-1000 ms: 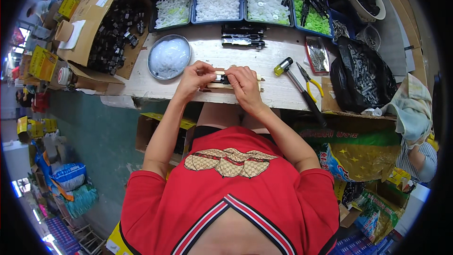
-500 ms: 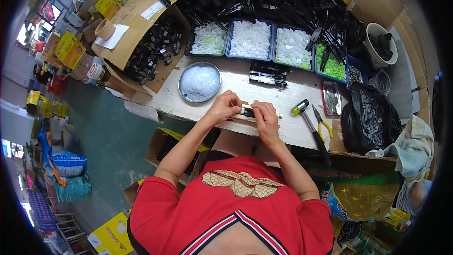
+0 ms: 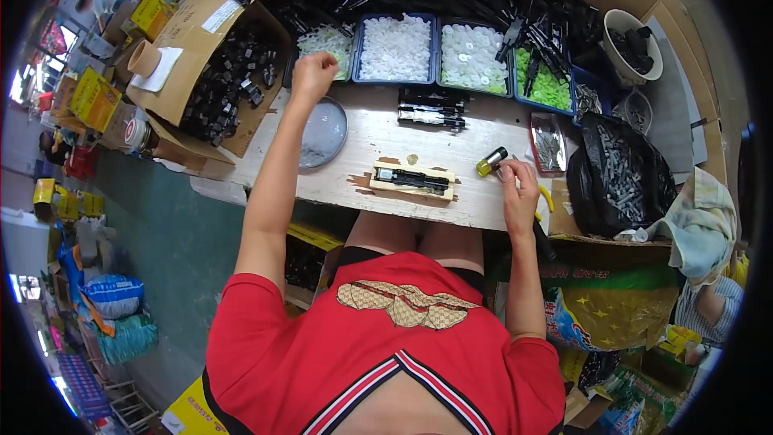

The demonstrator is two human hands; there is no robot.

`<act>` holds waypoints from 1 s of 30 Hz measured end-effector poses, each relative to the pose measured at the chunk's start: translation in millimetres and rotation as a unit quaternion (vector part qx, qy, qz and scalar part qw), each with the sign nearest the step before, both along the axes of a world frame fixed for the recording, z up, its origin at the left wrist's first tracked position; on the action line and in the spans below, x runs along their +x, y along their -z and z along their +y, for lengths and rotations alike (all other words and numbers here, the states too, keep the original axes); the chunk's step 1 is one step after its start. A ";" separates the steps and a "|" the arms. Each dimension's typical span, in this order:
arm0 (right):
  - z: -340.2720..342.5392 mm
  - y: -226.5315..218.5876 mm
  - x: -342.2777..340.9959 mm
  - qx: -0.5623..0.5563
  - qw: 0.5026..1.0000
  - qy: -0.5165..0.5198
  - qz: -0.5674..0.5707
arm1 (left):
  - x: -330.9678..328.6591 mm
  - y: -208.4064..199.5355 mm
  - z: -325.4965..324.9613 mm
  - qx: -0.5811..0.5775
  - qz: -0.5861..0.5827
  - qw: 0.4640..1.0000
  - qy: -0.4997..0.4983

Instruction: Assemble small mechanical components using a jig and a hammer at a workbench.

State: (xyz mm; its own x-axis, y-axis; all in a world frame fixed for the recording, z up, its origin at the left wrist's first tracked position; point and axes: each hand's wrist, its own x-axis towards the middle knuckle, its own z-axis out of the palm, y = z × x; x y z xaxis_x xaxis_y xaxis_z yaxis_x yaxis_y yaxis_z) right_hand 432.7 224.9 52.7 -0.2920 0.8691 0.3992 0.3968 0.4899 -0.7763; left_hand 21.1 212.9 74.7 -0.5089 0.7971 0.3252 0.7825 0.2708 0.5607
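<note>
My left hand is raised over the near edge of a tray of small white and green plastic parts, fingers pinched together. Whatever is between those fingertips cannot be made out. On the right, my right hand closes on the shaft of a hammer with a yellow-and-black head, just behind the head. Between my hands, a long black part with metal pieces lies in a pale wooden block on the white table. A round metal dish stands below my left hand.
Trays of white discs, white parts and green parts line the back, before a heap of black parts. Several black assemblies lie mid-table. Right are yellow-handled pliers and a black bag of metal parts; left, a cardboard box.
Both hands have left the wooden block. My left hand has gone up and left to the trays, my right hand rightward to the hammer. The whole view has shifted slightly.
</note>
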 end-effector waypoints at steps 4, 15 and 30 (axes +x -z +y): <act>1.9 -0.2 9.9 0.007 1.000 0.008 -0.020 | -13.5 -4.6 29.0 -0.125 0.055 0.991 0.005; 17.5 -11.2 35.0 0.033 0.997 0.036 -0.061 | -52.1 12.5 28.9 -0.132 0.043 0.990 -0.036; 42.2 -9.9 56.4 0.112 0.982 0.096 -0.120 | 27.2 6.8 70.4 -0.131 0.224 0.960 0.104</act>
State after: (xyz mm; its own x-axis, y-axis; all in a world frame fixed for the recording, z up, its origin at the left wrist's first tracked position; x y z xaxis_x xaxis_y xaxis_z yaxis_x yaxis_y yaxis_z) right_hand 489.1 267.1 62.6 -0.2410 0.8160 0.5254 0.6569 0.5356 -0.5306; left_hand 48.2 283.4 67.9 -0.1862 0.9507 0.2481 0.9816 0.1691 0.0888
